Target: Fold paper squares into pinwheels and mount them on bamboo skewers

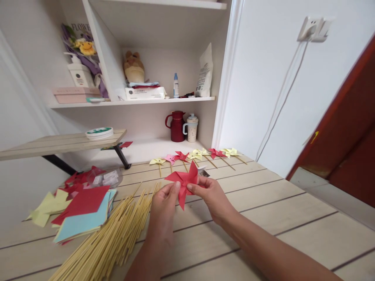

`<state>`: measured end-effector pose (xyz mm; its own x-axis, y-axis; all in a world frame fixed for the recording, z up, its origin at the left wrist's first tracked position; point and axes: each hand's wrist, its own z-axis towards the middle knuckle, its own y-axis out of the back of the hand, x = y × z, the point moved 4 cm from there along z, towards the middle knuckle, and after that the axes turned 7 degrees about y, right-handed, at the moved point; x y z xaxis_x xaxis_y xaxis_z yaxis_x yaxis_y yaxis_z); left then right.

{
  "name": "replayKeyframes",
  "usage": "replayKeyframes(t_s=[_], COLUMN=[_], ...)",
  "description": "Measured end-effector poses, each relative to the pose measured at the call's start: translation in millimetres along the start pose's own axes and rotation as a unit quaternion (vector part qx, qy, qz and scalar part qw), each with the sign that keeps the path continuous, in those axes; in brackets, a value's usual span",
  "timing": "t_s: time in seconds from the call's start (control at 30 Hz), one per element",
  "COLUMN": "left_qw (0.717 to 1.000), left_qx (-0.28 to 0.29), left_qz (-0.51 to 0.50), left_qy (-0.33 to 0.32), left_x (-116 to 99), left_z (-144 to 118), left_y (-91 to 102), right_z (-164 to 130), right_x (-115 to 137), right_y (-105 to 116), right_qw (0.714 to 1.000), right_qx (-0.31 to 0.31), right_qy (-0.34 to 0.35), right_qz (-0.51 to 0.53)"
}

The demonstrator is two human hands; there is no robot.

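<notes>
Both hands hold a red paper pinwheel (185,180) above the wooden table, its folded points fanning outward. My left hand (164,205) pinches its left side with thumb and fingers. At the right side, my right hand (213,194) grips it, thumb pressed near the centre. Whether a pin is in the centre cannot be made out. Left of my hands lies a large heap of thin wooden sticks (117,230). Beyond them, a row of finished pinwheels on sticks lies on the table, among them a red pinwheel (217,153) and a yellow pinwheel (157,160).
Red and blue paper sheets (83,212) and yellow cut paper (48,207) lie at the left, beside a clear container (107,177) of small items. A raised wooden stand (67,142) overhangs the back left. Behind, a white shelf (140,102) holds household things; below it stands a red jug (177,127).
</notes>
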<state>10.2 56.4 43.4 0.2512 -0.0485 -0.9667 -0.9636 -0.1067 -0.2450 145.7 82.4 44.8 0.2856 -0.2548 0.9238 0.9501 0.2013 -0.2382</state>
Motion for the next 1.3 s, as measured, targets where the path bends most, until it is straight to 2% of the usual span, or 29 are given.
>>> replayKeyframes(t_s=[0.2, 0.5, 0.67, 0.77, 0.87, 0.97, 1.07, 1.17, 1.3], left_qw=[0.995, 0.99, 0.988, 0.989, 0.985, 0.965, 0.941, 0.94, 0.949], left_qx=[-0.095, -0.099, -0.107, -0.093, -0.08, -0.086, -0.076, -0.05, -0.036], left_qz=[0.019, 0.076, 0.103, 0.111, 0.144, 0.227, 0.31, 0.322, 0.302], left_qy=[0.004, -0.064, -0.037, -0.013, -0.044, -0.099, -0.11, -0.098, -0.079], left_x=[1, -2, 0, 4, 0, -11, -20, -23, -23], left_z=[3, 2, 2, 7, 11, 10, 9, 8, 10], left_y=[6.8, 9.7, 9.9, 12.1, 16.0, 19.6, 20.8, 21.9, 23.5], right_z=[0, -1, 0, 2, 6, 11, 12, 10, 8], right_x=[-3, -3, -4, -1, 4, 10, 14, 20, 27], right_y=[0, -1, 0, 2, 8, 17, 23, 25, 24], right_qw=[1.0, 1.0, 1.0, 0.998, 0.994, 0.98, 0.967, 0.947, 0.911], right_qx=[0.017, 0.012, 0.02, 0.037, 0.047, 0.065, 0.11, 0.166, 0.201], right_qy=[0.008, 0.003, 0.005, 0.014, 0.02, 0.019, 0.005, 0.005, 0.034], right_qz=[-0.024, -0.014, -0.024, -0.05, -0.1, -0.185, -0.228, -0.275, -0.358])
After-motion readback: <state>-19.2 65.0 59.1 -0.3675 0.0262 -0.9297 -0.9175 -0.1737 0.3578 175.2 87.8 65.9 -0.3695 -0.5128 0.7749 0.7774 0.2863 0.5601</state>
